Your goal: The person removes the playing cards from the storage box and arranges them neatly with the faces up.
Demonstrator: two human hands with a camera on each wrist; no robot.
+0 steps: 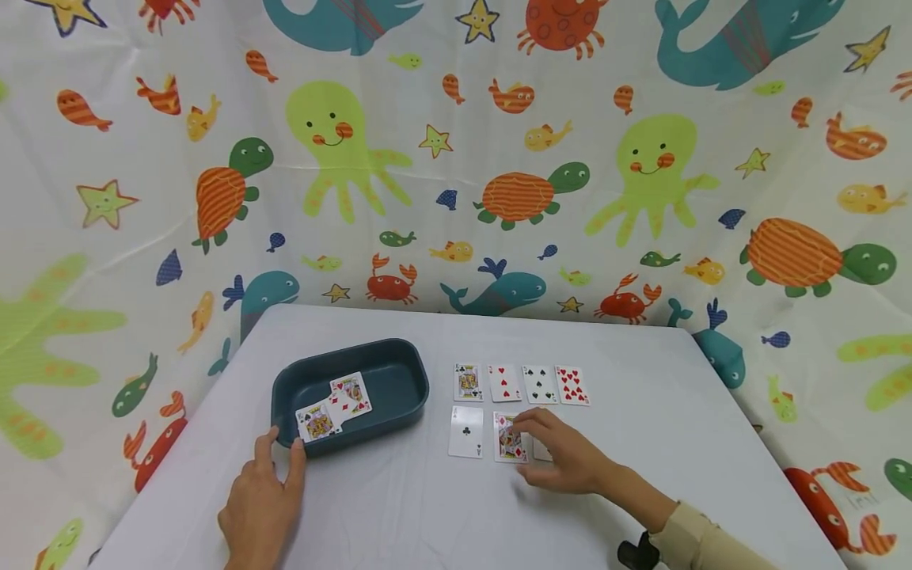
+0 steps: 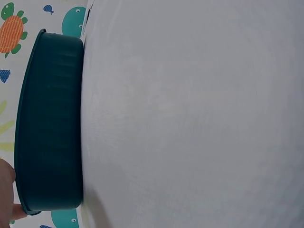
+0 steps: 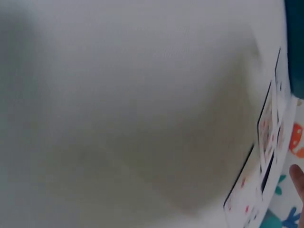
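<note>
Apparently, the left hand [image 1: 260, 503] is steadying the tray [image 1: 390, 378] on the bench [image 1: 399, 514]: its thumb and a finger are standing apart, touching the near-left corner rather than clamping the rim. Inside the tray, three overlapping cards [image 1: 313, 423] are lying face up, near its left end. Right of the tray, other cards are lying face up in two rows, likely so that each is showing its marks. The right hand [image 1: 570, 459], thumb and fingers apart, is hanging over the nearer row, its fingertips above a face card [image 1: 507, 442]; whether they are touching it, one cannot tell. It is mostly hiding the next card [image 1: 541, 451]. Clubs are showing on the club card [image 1: 466, 434] nearest the tray in that row, with a corner mark seemingly reading "A"; hearts are covering the heart card [image 1: 573, 386] farthest along the other row. No brand is showing.
</note>
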